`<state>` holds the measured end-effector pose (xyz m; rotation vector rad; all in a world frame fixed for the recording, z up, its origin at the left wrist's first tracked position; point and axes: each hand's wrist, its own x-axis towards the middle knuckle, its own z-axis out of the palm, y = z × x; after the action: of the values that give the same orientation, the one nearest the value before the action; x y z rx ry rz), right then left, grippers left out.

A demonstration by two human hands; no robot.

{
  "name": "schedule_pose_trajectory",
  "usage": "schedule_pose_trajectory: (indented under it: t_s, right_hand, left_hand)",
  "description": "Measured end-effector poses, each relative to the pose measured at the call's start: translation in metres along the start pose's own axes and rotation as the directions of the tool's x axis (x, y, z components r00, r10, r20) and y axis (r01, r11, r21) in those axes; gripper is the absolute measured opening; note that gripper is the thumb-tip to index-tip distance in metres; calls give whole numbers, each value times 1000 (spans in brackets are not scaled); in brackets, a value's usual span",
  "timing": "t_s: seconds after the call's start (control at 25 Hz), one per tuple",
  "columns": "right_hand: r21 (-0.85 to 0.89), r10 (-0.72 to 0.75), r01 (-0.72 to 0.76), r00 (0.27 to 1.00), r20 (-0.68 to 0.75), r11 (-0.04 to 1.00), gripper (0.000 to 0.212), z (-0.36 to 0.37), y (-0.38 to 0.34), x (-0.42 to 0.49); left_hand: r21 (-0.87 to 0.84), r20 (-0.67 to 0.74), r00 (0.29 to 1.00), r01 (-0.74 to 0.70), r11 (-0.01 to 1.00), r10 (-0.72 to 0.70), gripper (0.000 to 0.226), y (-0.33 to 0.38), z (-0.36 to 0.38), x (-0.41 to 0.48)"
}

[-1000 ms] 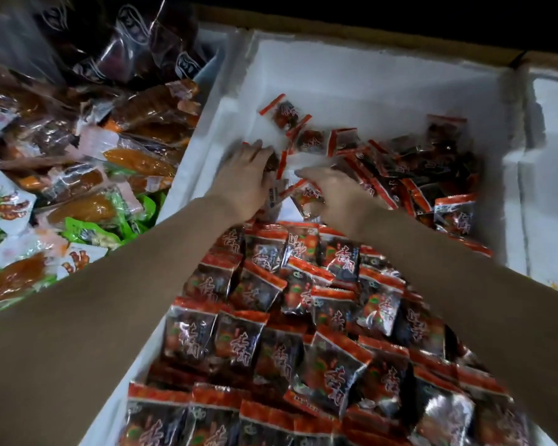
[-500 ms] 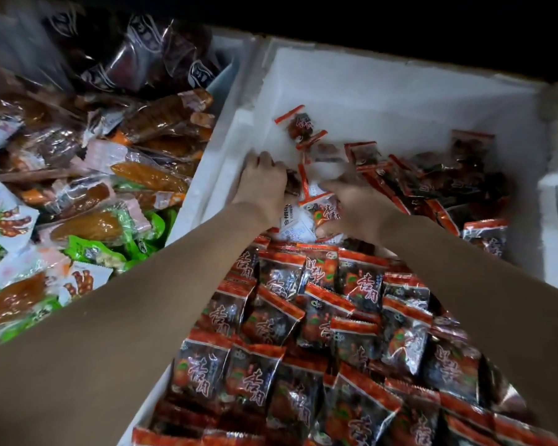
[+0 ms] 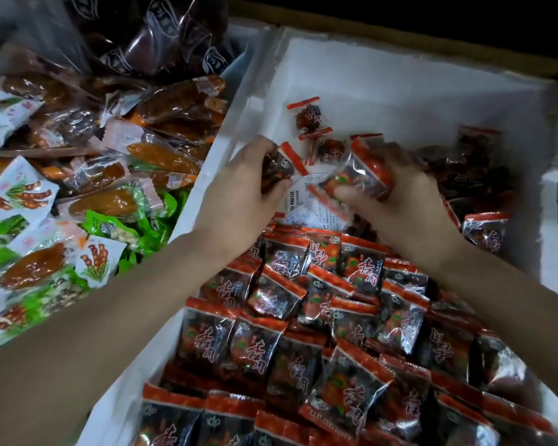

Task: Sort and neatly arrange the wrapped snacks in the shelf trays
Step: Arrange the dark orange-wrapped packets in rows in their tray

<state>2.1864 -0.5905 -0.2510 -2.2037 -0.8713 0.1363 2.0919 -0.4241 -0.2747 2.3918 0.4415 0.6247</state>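
Starting at my far left, the neighbouring tray (image 3: 239, 101) is heaped with mixed snacks: white packets with a red-and-green print (image 3: 23, 193), green wrappers (image 3: 110, 225), clear packs of orange-brown pieces (image 3: 165, 159), and dark clear bags (image 3: 161, 37) at the back. A white foam wall separates that heap from the white foam tray (image 3: 400, 78) I am working in.

My left hand (image 3: 239, 194) reaches over that wall, its fingers curled around a red-and-black packet (image 3: 276, 167) which I grip near the tray's left side. Just beside it, on the bare white floor, lie two loose red-edged packets (image 3: 306, 119) and a white printed slip (image 3: 298, 196).

My right hand (image 3: 400, 201) is closed on another red-and-black wrapped snack (image 3: 360, 175), thumb underneath and fingers over the top; motion blur smears the knuckles, so it may be holding more than one.

Below both hands, nearer to me, the ordered rows of red-and-black packets (image 3: 303, 317) overlap like shingles, filling the front of this tray. Behind my right hand sits a loose, dim pile of the same packets (image 3: 477, 175) against the right wall, with one packet (image 3: 485, 228) lying face-up at its edge.
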Motion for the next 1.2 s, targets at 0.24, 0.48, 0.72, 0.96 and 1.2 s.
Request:
schedule_pose_trajectory:
  t_s: [0.24, 0.48, 0.72, 0.96, 1.2]
  right_hand:
    - [-19, 28, -22, 884, 467, 1000, 29, 16, -36, -85]
    - [-222, -78, 215, 863, 500, 951, 38, 42, -31, -116]
    - [-331, -199, 386, 855, 480, 861, 54, 49, -32, -129]
    - [-323, -158, 364, 840, 520, 874, 68, 42, -33, -139]
    - [-408, -255, 431, 872, 417, 805, 70, 49, -21, -151]
  left_hand:
    - [-146, 75, 973, 226, 963, -217, 20, 11, -50, -69]
    - [-239, 263, 905, 396, 886, -334, 14, 12, -56, -116]
    - [-175, 501, 836, 349, 920, -222, 18, 6, -55, -128]
    - [146, 470, 880, -160, 976, 73, 54, -15, -49, -143]
    - [394, 505, 836, -446, 804, 216, 71, -16, -43, -148]
